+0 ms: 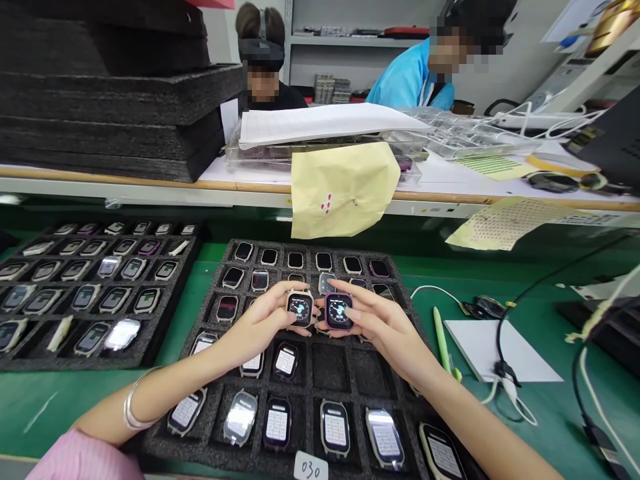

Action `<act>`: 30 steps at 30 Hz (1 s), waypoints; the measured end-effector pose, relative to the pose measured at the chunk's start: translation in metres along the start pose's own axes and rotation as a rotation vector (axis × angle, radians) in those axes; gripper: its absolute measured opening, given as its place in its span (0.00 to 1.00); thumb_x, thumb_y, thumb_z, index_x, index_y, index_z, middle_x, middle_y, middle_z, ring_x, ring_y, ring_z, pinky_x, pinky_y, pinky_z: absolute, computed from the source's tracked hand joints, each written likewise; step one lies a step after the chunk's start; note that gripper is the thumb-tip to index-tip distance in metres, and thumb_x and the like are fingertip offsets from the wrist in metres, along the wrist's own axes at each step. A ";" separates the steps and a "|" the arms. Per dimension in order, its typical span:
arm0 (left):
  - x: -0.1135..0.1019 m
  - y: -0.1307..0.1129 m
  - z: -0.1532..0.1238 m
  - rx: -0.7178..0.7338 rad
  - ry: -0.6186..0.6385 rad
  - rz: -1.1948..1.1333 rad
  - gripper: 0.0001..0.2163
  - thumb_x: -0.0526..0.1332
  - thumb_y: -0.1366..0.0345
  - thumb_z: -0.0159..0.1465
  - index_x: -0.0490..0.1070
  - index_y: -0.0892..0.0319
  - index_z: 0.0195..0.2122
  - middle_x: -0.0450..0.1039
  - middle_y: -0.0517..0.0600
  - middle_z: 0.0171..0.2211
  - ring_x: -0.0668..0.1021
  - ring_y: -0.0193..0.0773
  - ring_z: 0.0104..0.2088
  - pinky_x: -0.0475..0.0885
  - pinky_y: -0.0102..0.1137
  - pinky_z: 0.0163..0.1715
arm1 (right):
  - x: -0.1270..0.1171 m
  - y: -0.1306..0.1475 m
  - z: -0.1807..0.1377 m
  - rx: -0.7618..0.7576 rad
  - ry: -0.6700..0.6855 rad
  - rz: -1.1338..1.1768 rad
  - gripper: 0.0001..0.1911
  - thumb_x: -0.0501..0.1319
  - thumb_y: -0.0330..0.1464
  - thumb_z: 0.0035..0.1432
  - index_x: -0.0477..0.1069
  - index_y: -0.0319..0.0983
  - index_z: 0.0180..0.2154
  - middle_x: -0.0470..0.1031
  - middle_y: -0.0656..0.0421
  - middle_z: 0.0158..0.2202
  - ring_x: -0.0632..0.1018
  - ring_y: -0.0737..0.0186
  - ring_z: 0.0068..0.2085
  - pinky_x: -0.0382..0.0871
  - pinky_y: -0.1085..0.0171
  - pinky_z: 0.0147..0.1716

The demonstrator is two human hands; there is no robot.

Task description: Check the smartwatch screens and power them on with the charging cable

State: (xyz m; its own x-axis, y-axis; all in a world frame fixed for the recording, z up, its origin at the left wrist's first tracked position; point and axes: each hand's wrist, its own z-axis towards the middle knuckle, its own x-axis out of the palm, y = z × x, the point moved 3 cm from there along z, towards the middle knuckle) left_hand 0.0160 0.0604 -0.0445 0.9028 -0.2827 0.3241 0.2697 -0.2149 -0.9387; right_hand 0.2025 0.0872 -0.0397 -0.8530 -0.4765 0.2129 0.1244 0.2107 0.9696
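Note:
My left hand (273, 308) grips a silver-rimmed smartwatch (300, 309) by its sides, thumb at the lower edge of its lit face. In my right hand (373, 312) is a purple-rimmed smartwatch (339, 311), its lit screen showing a dial like the first one. Both watch heads are side by side, close together, above a black foam tray (305, 450). Rows of watch heads without straps lie in its pockets, the far ones with dark screens and the near ones with white lit screens. Two pockets just below my right hand hold nothing.
Another foam tray (163, 320) of watches lies at the left. Stacked black foam (110, 93) stands on the shelf, with papers (330, 123) beside it and a yellow sheet (343, 190) hanging down. At right are a green pen (441, 337), white paper (503, 350) and cables. Two people are behind.

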 end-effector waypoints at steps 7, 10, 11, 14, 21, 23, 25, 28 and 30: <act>0.001 0.002 -0.001 0.035 0.017 0.042 0.19 0.56 0.71 0.59 0.63 0.57 0.52 0.73 0.53 0.46 0.77 0.42 0.42 0.75 0.39 0.42 | 0.000 0.001 -0.002 -0.040 -0.020 -0.045 0.21 0.63 0.34 0.58 0.68 0.43 0.54 0.75 0.53 0.49 0.80 0.52 0.42 0.78 0.56 0.38; 0.001 0.004 -0.001 0.045 0.032 0.047 0.19 0.56 0.72 0.59 0.63 0.57 0.52 0.73 0.53 0.46 0.77 0.42 0.43 0.75 0.38 0.42 | 0.002 0.001 -0.002 -0.056 -0.015 -0.073 0.21 0.64 0.35 0.58 0.69 0.42 0.53 0.76 0.53 0.48 0.80 0.54 0.40 0.79 0.56 0.38; 0.002 0.004 -0.001 0.049 0.035 0.051 0.18 0.56 0.72 0.59 0.63 0.57 0.52 0.73 0.53 0.46 0.77 0.42 0.43 0.75 0.37 0.42 | 0.002 0.001 -0.002 -0.058 -0.019 -0.085 0.21 0.64 0.35 0.57 0.69 0.42 0.53 0.76 0.53 0.47 0.80 0.54 0.39 0.79 0.56 0.38; 0.002 0.004 -0.002 0.064 0.053 0.068 0.18 0.55 0.73 0.60 0.61 0.57 0.52 0.72 0.53 0.47 0.77 0.41 0.44 0.75 0.36 0.42 | 0.004 0.000 -0.002 -0.064 -0.024 -0.115 0.22 0.65 0.35 0.57 0.68 0.41 0.53 0.77 0.53 0.46 0.81 0.55 0.37 0.79 0.56 0.38; -0.001 0.001 0.000 0.088 0.038 0.077 0.19 0.56 0.73 0.60 0.61 0.57 0.53 0.73 0.53 0.45 0.77 0.41 0.45 0.76 0.37 0.42 | 0.007 0.004 -0.009 -0.088 0.120 -0.237 0.36 0.67 0.30 0.54 0.57 0.43 0.61 0.70 0.52 0.53 0.77 0.54 0.47 0.72 0.52 0.50; -0.001 0.000 0.000 0.078 0.032 0.062 0.18 0.57 0.71 0.60 0.62 0.58 0.52 0.73 0.53 0.43 0.77 0.43 0.45 0.76 0.37 0.41 | 0.001 0.002 -0.013 -0.069 0.128 -0.325 0.33 0.65 0.31 0.55 0.58 0.42 0.60 0.74 0.53 0.48 0.78 0.54 0.45 0.74 0.52 0.47; 0.000 0.000 0.001 0.069 0.034 0.046 0.16 0.58 0.69 0.61 0.63 0.58 0.51 0.74 0.53 0.40 0.77 0.43 0.44 0.77 0.37 0.40 | -0.009 -0.001 -0.019 -0.067 0.099 -0.524 0.28 0.65 0.32 0.55 0.62 0.42 0.57 0.75 0.54 0.44 0.79 0.54 0.40 0.75 0.52 0.44; 0.003 0.000 0.001 0.054 0.038 0.045 0.16 0.61 0.66 0.61 0.63 0.59 0.49 0.74 0.52 0.37 0.78 0.41 0.41 0.77 0.36 0.38 | -0.027 -0.003 -0.028 -0.128 0.049 -0.907 0.23 0.66 0.35 0.54 0.67 0.43 0.52 0.73 0.54 0.46 0.77 0.54 0.37 0.74 0.52 0.42; 0.006 0.002 0.002 0.041 0.038 0.054 0.16 0.62 0.64 0.60 0.63 0.60 0.48 0.74 0.52 0.36 0.78 0.40 0.39 0.77 0.36 0.37 | -0.037 -0.005 -0.034 -0.162 0.065 -1.064 0.20 0.64 0.35 0.55 0.67 0.43 0.50 0.70 0.53 0.48 0.75 0.52 0.42 0.72 0.53 0.45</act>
State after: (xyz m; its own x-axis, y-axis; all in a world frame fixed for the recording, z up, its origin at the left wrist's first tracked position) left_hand 0.0221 0.0603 -0.0445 0.9033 -0.3279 0.2766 0.2354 -0.1600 -0.9586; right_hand 0.2510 0.0745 -0.0481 -0.5347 -0.3944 -0.7474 -0.5955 -0.4516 0.6644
